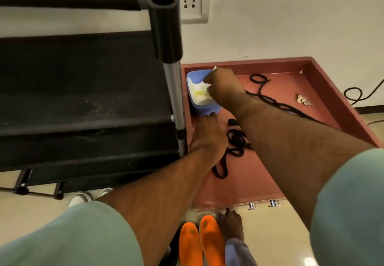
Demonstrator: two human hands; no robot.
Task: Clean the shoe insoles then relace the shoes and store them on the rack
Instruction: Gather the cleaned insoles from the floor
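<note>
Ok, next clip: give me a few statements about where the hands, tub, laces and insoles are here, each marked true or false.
1. The right hand pinches a white wipe at the blue tub. True.
2. The left hand holds one of the orange insoles. False: it rests against the near side of the tub; both insoles lie on the floor by the person's foot.
3. The black laces lie loose on the red surface. True.
4. The blue tub stands on a shelf of the black rack. False: it stands on the red surface beside the rack.
5. A wall socket sits above the tub, to the right of the rack. True.
</note>
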